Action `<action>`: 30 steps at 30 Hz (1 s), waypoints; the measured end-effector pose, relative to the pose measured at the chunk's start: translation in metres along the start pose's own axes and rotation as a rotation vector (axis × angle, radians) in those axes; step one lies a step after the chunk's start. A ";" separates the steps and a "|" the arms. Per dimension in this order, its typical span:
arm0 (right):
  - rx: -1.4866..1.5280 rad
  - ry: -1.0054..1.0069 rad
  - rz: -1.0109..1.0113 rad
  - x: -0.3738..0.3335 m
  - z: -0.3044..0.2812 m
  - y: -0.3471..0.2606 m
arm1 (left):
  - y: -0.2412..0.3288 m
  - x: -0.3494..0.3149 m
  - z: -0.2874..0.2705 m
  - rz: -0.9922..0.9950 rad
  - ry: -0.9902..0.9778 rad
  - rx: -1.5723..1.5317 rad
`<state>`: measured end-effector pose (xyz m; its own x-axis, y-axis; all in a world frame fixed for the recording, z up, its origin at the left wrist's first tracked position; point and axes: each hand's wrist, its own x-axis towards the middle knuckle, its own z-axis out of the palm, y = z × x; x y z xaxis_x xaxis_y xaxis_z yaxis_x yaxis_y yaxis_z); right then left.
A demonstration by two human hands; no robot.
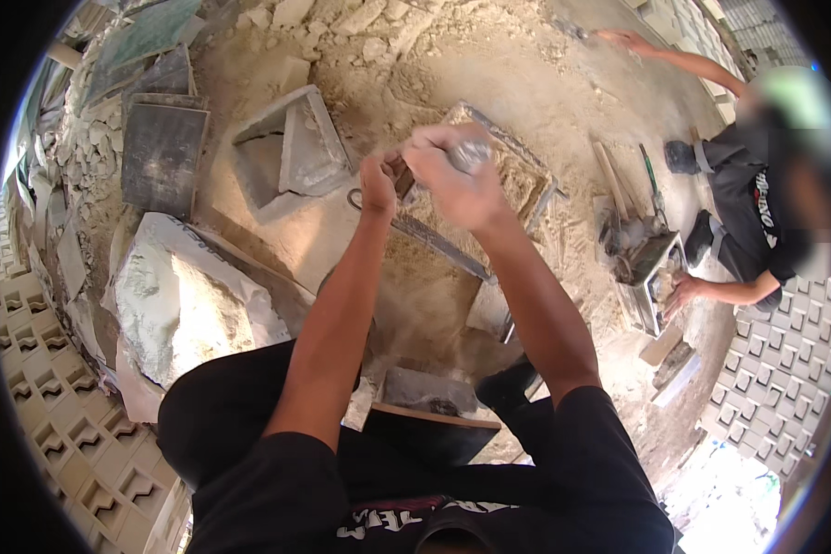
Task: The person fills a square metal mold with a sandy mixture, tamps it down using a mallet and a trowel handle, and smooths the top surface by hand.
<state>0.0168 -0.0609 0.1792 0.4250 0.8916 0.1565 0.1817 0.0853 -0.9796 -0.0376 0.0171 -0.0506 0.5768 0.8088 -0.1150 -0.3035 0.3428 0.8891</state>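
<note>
My right hand (454,180), slightly blurred, is closed around a greyish, shiny lump (472,155) above a rectangular metal-edged mould frame (440,249). Pale sandy powder (519,185) fills part of that frame. Close beside it, my left hand (379,187) is curled shut at the frame's left corner; what its fingers grip is hidden. A small metal loop (355,198) shows just left of this hand. Between my legs, a grey block (429,390) lies behind a dark board with a brown edge (434,436).
An open grey box-like mould (319,148) sits to the left, near dark square plates (163,157) and a large pale bulky sack or slab (189,300). Rubble (379,28) lies at the far side. A co-worker (757,185) squats at right, one hand at another metal mould (651,277).
</note>
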 end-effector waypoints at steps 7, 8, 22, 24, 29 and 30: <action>0.137 0.233 0.014 0.001 -0.026 -0.035 | 0.019 -0.037 0.017 -0.001 -0.027 -0.004; 0.134 0.260 -0.003 -0.005 -0.028 -0.049 | 0.016 -0.038 0.016 0.029 -0.003 -0.025; -0.014 0.430 -0.056 -0.049 -0.005 -0.017 | 0.023 -0.032 0.015 -0.037 0.002 -0.127; -0.020 0.433 -0.050 -0.051 -0.002 -0.014 | 0.025 -0.033 0.016 -0.058 0.033 -0.126; -0.031 0.451 -0.045 -0.049 0.004 -0.006 | 0.034 -0.034 0.025 -0.085 0.089 -0.089; -0.033 0.439 -0.045 -0.049 0.006 -0.007 | 0.038 -0.037 0.027 -0.098 0.098 -0.059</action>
<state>-0.0109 -0.1029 0.1778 0.7511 0.6131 0.2447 0.2342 0.0990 -0.9671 -0.0502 -0.0123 -0.0008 0.5301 0.8119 -0.2447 -0.2953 0.4472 0.8443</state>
